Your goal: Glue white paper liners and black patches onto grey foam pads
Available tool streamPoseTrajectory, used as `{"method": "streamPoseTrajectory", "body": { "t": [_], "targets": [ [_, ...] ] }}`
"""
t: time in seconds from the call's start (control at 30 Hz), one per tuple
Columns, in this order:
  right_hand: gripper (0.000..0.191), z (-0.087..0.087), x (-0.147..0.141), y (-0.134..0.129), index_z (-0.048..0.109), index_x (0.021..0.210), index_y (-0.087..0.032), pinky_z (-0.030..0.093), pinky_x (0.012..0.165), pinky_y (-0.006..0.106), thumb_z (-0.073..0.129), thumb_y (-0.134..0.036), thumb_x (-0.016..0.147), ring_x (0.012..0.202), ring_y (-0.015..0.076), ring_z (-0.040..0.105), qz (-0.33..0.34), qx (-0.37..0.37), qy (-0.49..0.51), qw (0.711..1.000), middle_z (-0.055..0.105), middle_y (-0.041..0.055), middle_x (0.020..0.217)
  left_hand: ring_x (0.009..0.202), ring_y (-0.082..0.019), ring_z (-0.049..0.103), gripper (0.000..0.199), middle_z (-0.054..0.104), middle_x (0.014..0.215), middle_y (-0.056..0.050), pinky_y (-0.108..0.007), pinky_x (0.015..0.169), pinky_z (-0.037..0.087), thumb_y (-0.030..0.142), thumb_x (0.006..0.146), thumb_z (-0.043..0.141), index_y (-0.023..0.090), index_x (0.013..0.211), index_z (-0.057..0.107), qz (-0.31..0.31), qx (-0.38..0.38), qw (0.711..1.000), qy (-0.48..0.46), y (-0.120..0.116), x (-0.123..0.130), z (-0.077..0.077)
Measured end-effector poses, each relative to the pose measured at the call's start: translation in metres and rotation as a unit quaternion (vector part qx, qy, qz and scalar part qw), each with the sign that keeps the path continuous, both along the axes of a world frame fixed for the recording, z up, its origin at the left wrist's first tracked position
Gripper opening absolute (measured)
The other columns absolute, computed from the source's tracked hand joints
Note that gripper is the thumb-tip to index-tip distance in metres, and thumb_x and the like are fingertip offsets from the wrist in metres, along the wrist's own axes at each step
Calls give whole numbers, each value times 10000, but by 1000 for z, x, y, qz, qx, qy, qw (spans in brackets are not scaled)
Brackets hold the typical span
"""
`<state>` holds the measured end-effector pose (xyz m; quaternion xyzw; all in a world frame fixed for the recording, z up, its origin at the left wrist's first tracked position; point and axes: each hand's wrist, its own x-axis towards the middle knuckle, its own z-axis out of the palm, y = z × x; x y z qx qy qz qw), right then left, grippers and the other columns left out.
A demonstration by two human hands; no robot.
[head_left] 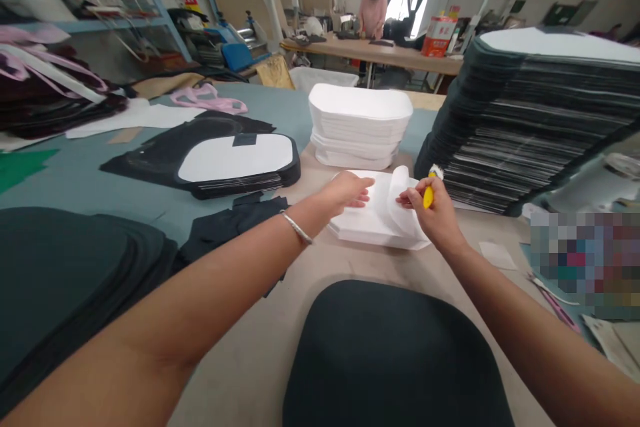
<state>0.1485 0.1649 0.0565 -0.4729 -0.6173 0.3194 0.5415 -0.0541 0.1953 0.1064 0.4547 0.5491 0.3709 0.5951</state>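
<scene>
Ahead of me lies a low stack of white sheets (pixel 377 235). My left hand (pixel 351 189) rests on its left part, thumb stretched out and fingers loosely apart, gripping nothing. The top white sheet (pixel 400 197) is curled up on the right side, and the fingertips of my right hand (pixel 431 203) are at its raised edge. A small brush (pixel 429 197) with a yellow handle and pale bristles is held in that same hand, bristles up. Nearest me is a dark rounded panel (pixel 400 353) lying flat on the table.
A taller white stack (pixel 360 123) stands behind the low one. To the right rises a high stack of dark panels (pixel 540 120). Dark panels topped by a white piece (pixel 235 159) lie left, with more dark panels (pixel 75 267) nearer. Pink-handled scissors (pixel 557 303) lie right. A person (pixel 373 10) stands at a far table.
</scene>
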Motion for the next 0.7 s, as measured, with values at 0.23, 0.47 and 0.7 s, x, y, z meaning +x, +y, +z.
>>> {"method": "streamPoseTrajectory", "body": {
  "t": [0.23, 0.47, 0.7],
  "targets": [
    [326, 8, 17, -5, 365, 982, -268, 605, 721, 353, 492, -568, 962, 791, 189, 720, -40, 9, -59, 997, 643, 11, 898, 672, -186, 615, 101, 603, 635, -35, -323, 674, 536, 97, 723, 688, 146, 718, 600, -20, 13, 1000, -1, 7, 69, -13],
    [216, -13, 26, -20, 488, 960, -244, 453, 732, 347, 651, -353, 870, 787, 241, 620, -65, -6, -317, 946, 628, 46, 862, 868, -209, 658, 174, 707, 848, -62, -329, 779, 558, 137, 710, 646, 164, 882, 634, 48, 116, 989, -74, 8, -13, 55],
    [188, -18, 13, -27, 549, 922, -216, 416, 813, 386, 691, -224, 800, 950, 315, 588, -37, -35, -339, 939, 624, 113, 892, 886, -168, 632, 170, 716, 924, -39, -340, 917, 548, 83, 797, 547, 217, 865, 626, 40, 259, 944, -199, -33, -66, 158]
  ]
}}
